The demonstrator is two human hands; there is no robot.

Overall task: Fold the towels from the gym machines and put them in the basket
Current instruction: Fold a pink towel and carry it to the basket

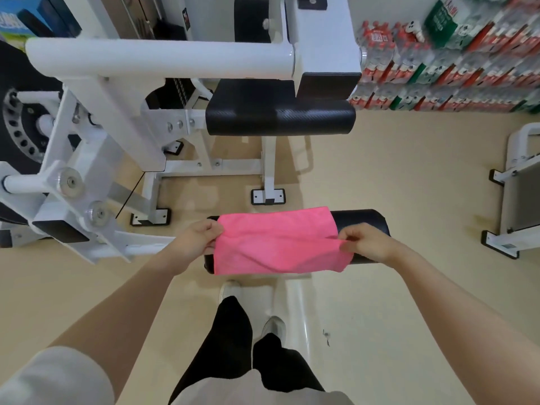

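Pinching the pink towel [280,244] at both ends, folding barely begun.
Fingers of the left hand [195,241] and right hand [366,244] each grip a near edge; the towel lies draped over the black roller pad [362,222], one fold at most; no basket in view.

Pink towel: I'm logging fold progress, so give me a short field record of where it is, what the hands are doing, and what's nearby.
towel: pink towel, draped over black roller pad
left hand: left hand pinches the towel's left edge
right hand: right hand pinches the towel's right edge
fold state: spread wide, loosely wrinkled
machine: white gym machine, black seat pad beyond the towel
basket: not in view
background: stacked bottled-water packs
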